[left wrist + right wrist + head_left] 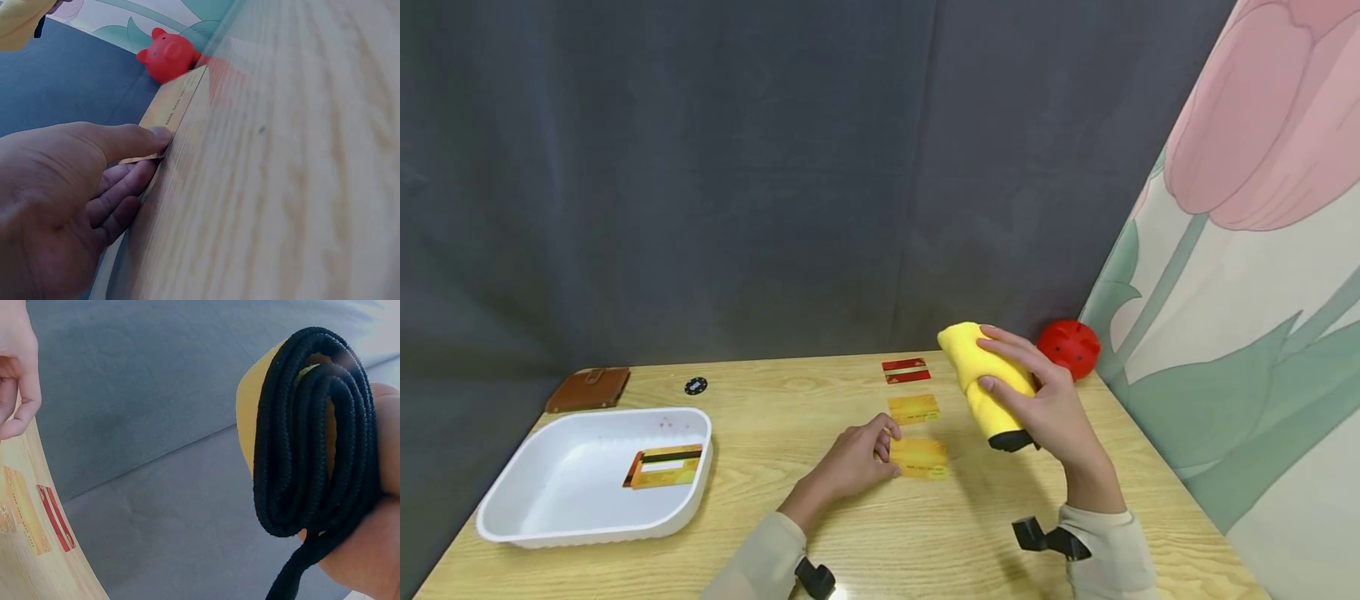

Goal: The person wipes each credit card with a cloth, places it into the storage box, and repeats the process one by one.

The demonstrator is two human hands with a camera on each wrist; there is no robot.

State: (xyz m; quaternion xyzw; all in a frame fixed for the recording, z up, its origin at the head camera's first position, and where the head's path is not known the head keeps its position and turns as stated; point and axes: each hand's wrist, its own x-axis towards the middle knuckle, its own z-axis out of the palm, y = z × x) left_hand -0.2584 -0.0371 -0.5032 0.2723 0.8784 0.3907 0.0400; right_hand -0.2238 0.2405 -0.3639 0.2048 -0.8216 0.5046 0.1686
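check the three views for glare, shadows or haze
Head: soft shadow on the table below the yellow roll, a bright glare spot at the bottom edge; left wrist: faint reddish haze beside the red pig; right wrist: whitish glare at the upper right corner.

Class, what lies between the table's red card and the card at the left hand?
A yellow card lies between the red card and the card at the left hand, as the head view shows.
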